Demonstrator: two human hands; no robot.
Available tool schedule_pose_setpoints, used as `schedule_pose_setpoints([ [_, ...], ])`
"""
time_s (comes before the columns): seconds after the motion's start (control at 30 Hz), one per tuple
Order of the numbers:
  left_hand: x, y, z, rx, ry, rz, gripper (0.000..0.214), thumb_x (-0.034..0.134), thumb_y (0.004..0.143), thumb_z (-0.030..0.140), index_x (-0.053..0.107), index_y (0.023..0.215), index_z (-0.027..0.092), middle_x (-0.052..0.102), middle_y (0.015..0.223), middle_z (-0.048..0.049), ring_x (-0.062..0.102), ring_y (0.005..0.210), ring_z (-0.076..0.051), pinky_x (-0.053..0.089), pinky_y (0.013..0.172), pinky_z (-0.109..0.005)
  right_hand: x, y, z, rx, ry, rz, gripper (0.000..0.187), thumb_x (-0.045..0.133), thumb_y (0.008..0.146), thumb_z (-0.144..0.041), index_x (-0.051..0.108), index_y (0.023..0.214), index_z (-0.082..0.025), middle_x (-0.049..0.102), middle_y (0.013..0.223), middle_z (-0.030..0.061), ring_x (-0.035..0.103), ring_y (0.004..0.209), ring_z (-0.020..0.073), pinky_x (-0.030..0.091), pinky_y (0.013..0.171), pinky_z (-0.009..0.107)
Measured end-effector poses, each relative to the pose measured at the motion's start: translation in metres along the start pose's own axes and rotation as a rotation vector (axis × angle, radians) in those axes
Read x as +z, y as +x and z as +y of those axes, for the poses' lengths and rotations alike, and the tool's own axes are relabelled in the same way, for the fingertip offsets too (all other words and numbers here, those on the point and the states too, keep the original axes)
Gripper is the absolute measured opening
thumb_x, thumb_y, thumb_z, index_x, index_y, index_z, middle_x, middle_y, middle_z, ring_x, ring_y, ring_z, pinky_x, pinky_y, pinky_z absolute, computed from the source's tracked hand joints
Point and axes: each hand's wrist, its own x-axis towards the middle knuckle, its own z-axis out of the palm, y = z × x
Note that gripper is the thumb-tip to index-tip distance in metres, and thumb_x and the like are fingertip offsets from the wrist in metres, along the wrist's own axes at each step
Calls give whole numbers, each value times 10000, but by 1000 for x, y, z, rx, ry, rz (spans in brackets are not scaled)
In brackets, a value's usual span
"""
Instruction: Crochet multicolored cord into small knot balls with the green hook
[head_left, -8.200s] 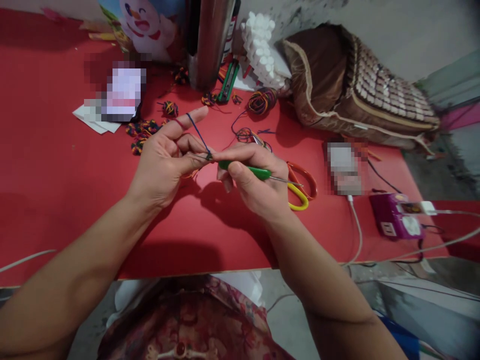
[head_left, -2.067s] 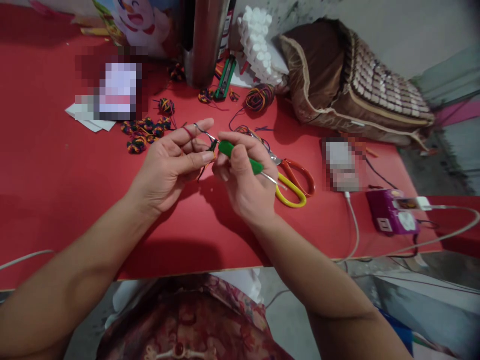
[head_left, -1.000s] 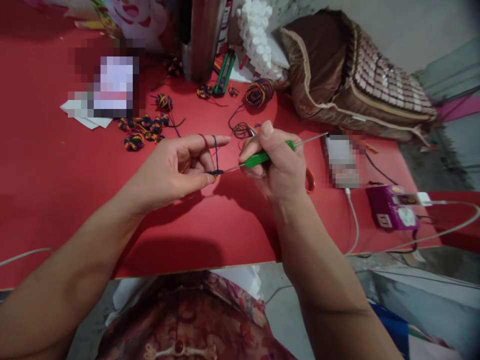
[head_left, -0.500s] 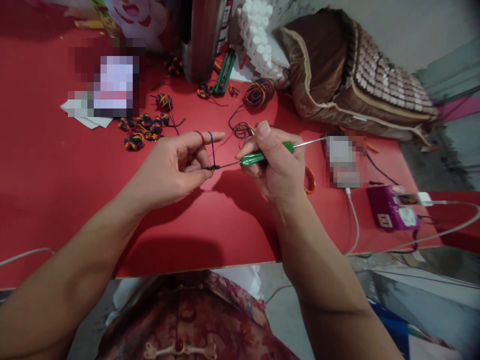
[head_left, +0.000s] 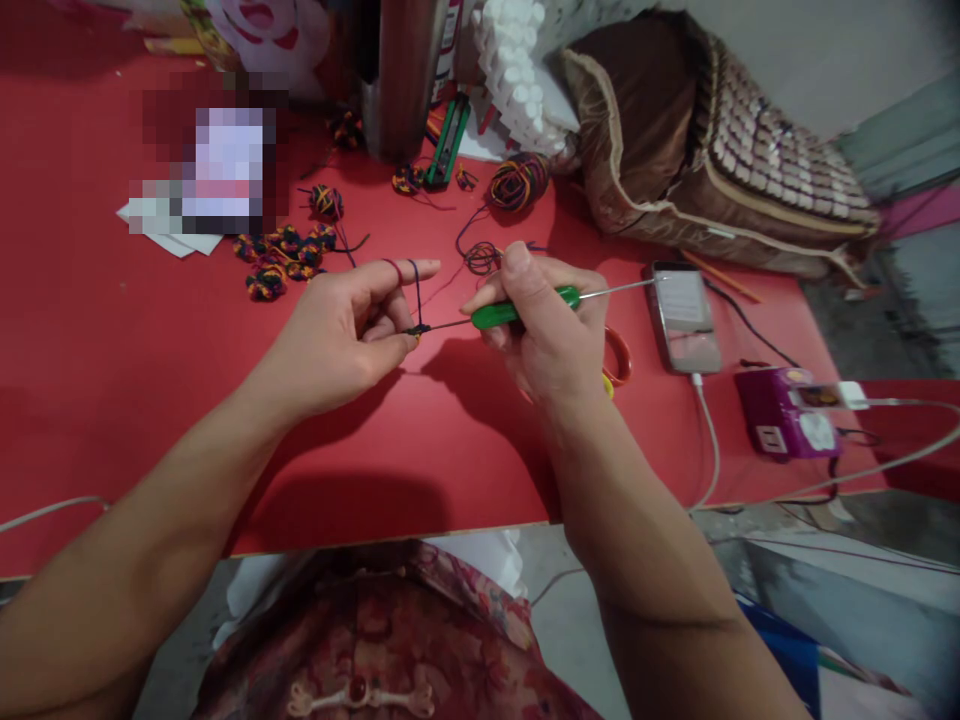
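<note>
Green-handled, the crochet hook [head_left: 495,316] is pinched in your right hand [head_left: 551,335], thumb on top, its shaft aimed at nine o'clock to meet the small yarn piece [head_left: 418,332] between your hands. Your left hand [head_left: 337,340] nips that piece, forefinger stretched toward three o'clock, likely keeping the blue strand [head_left: 418,292] taut. Beyond, toward one o'clock, the yarn ball [head_left: 519,182] rests on the worktop [head_left: 112,380].

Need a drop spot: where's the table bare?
Bare: red table between white papers and left forearm; also between that and right forearm. Crowded: beyond left hand and right hand, with yarn pieces, big yarn ball, metal bottle; rightward, phone and purple box.
</note>
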Motion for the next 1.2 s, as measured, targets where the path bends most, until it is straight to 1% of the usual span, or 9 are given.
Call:
schedule_pose_setpoints([
  [0.2, -1, 1, -6, -37, 40, 24, 581, 809, 831, 134, 784, 1411, 127, 631, 728, 27, 510, 550, -133, 381, 538, -324, 7, -5, -9, 7, -122, 67, 513, 761, 1052, -606, 830, 664, -277, 587, 520, -23, 462, 464, 111, 425, 510, 319],
  [0.47, 2, 4, -11, -129, -35, 115, 498, 865, 770, 79, 820, 1253, 190, 664, 705, 41, 526, 574, -138, 383, 559, -319, 15, -19, -11, -106, -296, 26, 439, 690, 1115, -493, 839, 752, -296, 694, 646, -3, 675, 648, 167, 594, 747, 370],
  [0.57, 2, 6, -8, -194, -167, 155, 449, 907, 753, 91, 824, 1174, 223, 680, 695, 46, 589, 608, -155, 428, 595, -322, 17, -22, -7, -180, -374, 25, 470, 627, 1143, -533, 857, 810, -295, 750, 710, 8, 705, 681, 173, 615, 787, 385],
  [0.67, -2, 9, -7, -255, -367, 172, 459, 1001, 654, 106, 842, 1063, 241, 678, 716, 47, 579, 618, -135, 422, 593, -309, 15, -22, 3, -324, -419, 18, 433, 607, 1157, -516, 880, 907, -292, 798, 769, 15, 717, 678, 175, 625, 758, 380],
  [0.77, -10, 12, -9, -338, -556, 113, 526, 1050, 593, 128, 858, 1072, 231, 608, 684, 62, 414, 538, -75, 273, 522, -280, 12, -19, 14, -496, -491, -115, 299, 644, 1149, -465, 878, 1096, -287, 854, 898, 35, 774, 777, 199, 654, 796, 376],
  [0.87, -16, 12, -14, -396, -639, 38, 472, 1017, 654, 152, 872, 1098, 224, 600, 708, 44, 401, 564, -74, 293, 540, -276, 9, -15, 22, -623, -577, -236, 266, 670, 1138, -437, 824, 1268, -264, 866, 1039, 67, 805, 912, 227, 670, 851, 376],
  [0.97, -16, 11, -16, -373, -654, 2, 421, 967, 730, 161, 860, 1131, 234, 613, 755, 30, 442, 607, -90, 341, 577, -288, 10, -13, 26, -797, -716, -249, 268, 660, 1146, -366, 769, 1354, -237, 842, 1017, 77, 778, 909, 223, 649, 850, 355],
  [1.07, -10, 10, -16, -291, -660, 44, 435, 959, 739, 148, 836, 1144, 248, 575, 738, 49, 421, 604, -91, 326, 577, -289, 15, -12, 30, -988, -894, -174, 282, 604, 1172, -312, 708, 1410, -204, 809, 964, 58, 741, 872, 214, 612, 822, 349],
  [1.2, 1, 9, -13, -128, -504, 191, 465, 964, 775, 137, 820, 1196, 274, 640, 800, 55, 510, 697, -125, 370, 657, -316, 20, -13, 33, -976, -1008, -110, 306, 537, 1198, -365, 701, 1390, -192, 785, 962, 60, 725, 869, 221, 582, 801, 366],
])
